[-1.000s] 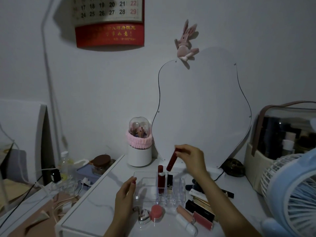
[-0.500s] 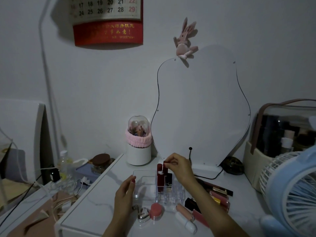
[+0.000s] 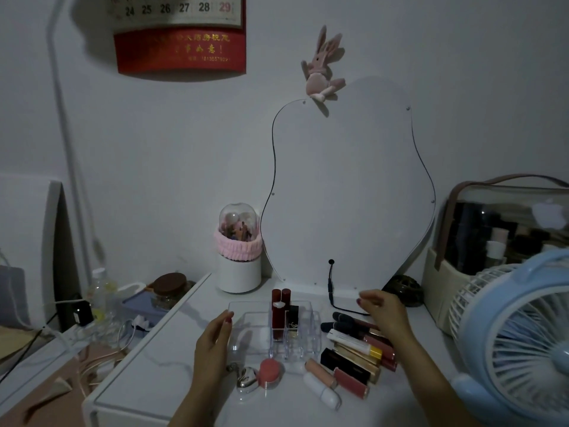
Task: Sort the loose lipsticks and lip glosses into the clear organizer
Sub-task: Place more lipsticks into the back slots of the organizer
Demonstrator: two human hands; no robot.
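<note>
Fingers (image 3: 365, 298) of right hand (image 3: 381, 314): loosely curled and parted, holding nothing, poised above the loose lipsticks and glosses (image 3: 357, 343); forearm reaching in from lower right. Left hand (image 3: 212, 343): fingers together and lightly bent, tips at the left front rim of the clear organizer (image 3: 246, 334), whether touching it cannot be told; no item held. Organizer: transparent, on the white bench (image 3: 147, 377) in front of the mirror (image 3: 345, 192), an open tray section at left, small upright cells at right. Two dark red tubes (image 3: 280, 312) stand upright in the rear left cells, a black lipstick (image 3: 292, 315) upright just right of them. Loose pile: black, gold, white and pink tubes lying flat just right of the organizer. Pink tubes and a white tube (image 3: 323, 392) lie in front.
</note>
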